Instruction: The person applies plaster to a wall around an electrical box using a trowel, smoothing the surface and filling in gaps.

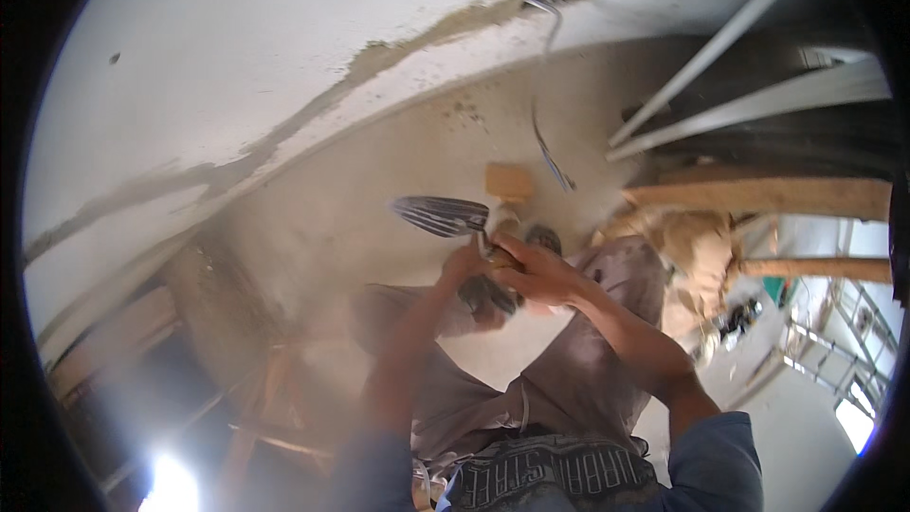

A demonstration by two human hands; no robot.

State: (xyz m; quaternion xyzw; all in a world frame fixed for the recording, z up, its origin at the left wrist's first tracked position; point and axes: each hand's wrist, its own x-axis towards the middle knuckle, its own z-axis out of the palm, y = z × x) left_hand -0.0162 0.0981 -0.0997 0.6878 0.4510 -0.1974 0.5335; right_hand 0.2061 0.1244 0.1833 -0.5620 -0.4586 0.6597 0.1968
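Observation:
A trowel [441,215] with a pointed, leaf-shaped grey blade, streaked light and dark, is held out over the floor between my knees. Its tip points left and its bent metal neck drops toward my hands. My right hand [538,270] is closed around the handle. Right beside it, my left hand [462,264] is closed at the neck and handle end; its fingers are partly hidden. Below my hands, my dark footwear [488,296] shows on the floor.
Ahead is a white wall [237,57] with a rough grey filled channel and a hole, from which a cable [540,128] hangs. A tan block [510,182] lies on the floor. Wooden beams [768,197], pale poles [711,47] and brown sacks [697,251] are at right; a wooden frame [275,398] stands left.

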